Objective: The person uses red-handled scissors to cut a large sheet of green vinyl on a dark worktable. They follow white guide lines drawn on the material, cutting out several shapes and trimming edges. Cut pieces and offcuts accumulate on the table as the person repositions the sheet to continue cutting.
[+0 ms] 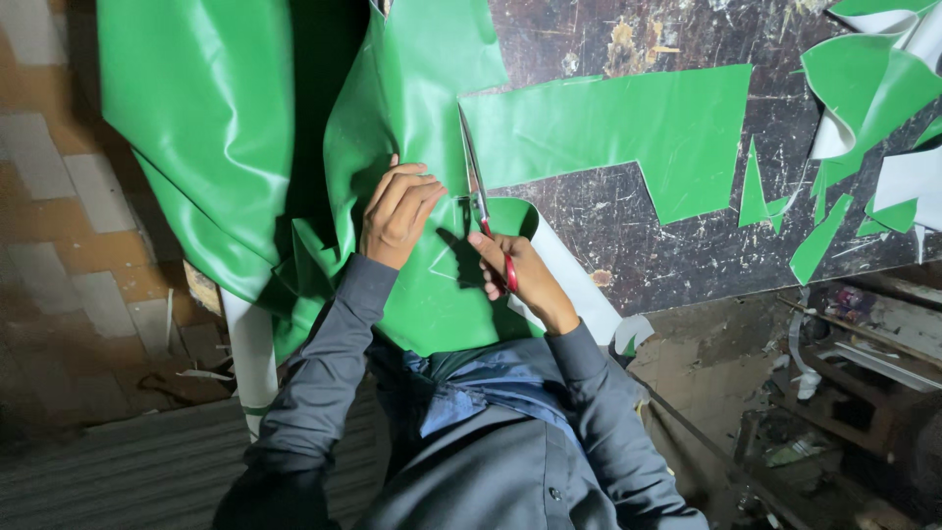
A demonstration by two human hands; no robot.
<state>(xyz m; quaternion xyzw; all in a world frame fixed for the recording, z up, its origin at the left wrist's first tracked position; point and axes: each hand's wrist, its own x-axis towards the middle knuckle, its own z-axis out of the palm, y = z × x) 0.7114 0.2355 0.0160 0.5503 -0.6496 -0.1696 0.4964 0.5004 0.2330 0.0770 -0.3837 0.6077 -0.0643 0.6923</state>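
Grey sleeves [324,363] lead up to both hands. Right hand [515,275] grips red-handled scissors [481,201], blades pointing away along a cut in the green sheet [412,118]. Left hand [397,216] lies flat, fingers curled, pressing the sheet just left of the blades. Beyond, the dark scarred desk [628,226] carries a cut green piece [628,128] and scattered offcuts [863,108].

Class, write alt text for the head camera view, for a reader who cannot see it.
A person's right hand cuts a large green sheet with red-handled scissors, while the left hand presses the sheet flat. Green offcuts lie on a dark, scratched worktable.
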